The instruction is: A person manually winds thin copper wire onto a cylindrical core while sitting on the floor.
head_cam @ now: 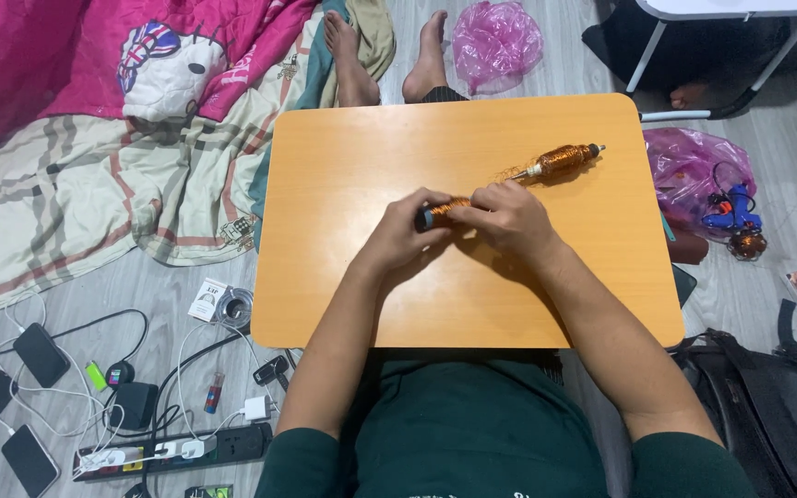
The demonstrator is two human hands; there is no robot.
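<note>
Place: a home room, floor-level living or sleeping space
Bedding: pink cartoon blanket (131, 46), plaid sheet (76, 194)
Furniture: low wooden lap table (371, 295)
Floor: power strip (172, 449), charging phones (41, 354)

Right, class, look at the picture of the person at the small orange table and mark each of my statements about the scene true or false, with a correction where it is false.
1. Both hands, left hand and right hand, hold one copper-wound coil between them. True.
2. A second copper coil lies on the orange table. True.
3. The second coil lies under the left hand. False: it lies apart, beyond the right hand.
4. The power strip sits on the table. False: it lies on the floor.
5. A pink blanket lies on the floor. True.
</note>
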